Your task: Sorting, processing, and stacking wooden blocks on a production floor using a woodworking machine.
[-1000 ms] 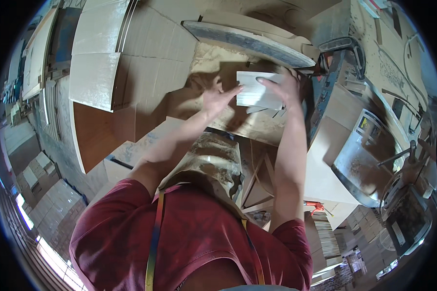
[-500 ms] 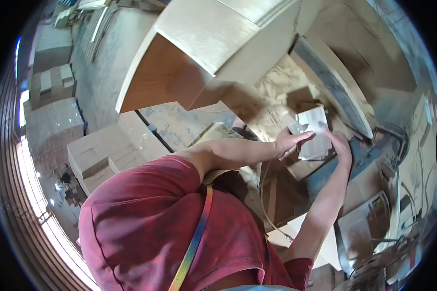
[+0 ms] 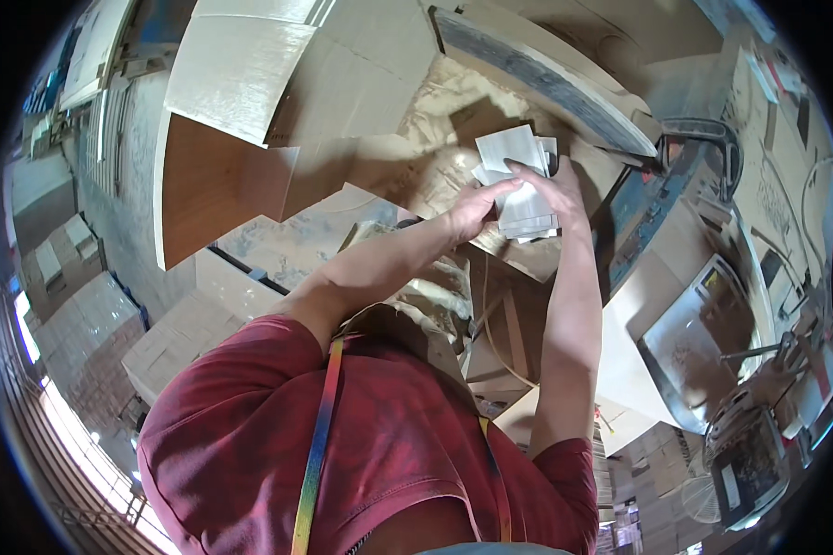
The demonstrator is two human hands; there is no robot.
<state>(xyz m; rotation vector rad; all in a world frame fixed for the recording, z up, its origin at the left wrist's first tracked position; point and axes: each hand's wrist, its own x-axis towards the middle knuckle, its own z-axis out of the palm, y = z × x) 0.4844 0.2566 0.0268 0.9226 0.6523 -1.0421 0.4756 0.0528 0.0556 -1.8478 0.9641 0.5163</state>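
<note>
A loose stack of flat, whitish rectangular pieces (image 3: 525,211) is held between both hands, with edges fanned unevenly. My left hand (image 3: 475,207) is closed on its near left edge, thumb lying over the top. From the right side, my right hand (image 3: 557,191) grips the stack, its fingers reaching across the upper face toward my left thumb. What the pieces are made of I cannot tell. Beneath the hands is a dust-covered tan surface (image 3: 440,120), with the stack's shadow falling beyond it.
A tall cardboard box (image 3: 361,83) with open flaps and a brown panel (image 3: 208,190) stand to the left. Beyond the hands runs a long grey-faced bar (image 3: 528,69). On the right are a dark machine frame (image 3: 652,213) and a metal tray (image 3: 699,338). Wrapped stacks (image 3: 93,324) sit far left.
The view has swung, so the surroundings sit further left and higher. My right hand's fingers now lie across the stack, closer to my left thumb. The stack stays in both hands.
</note>
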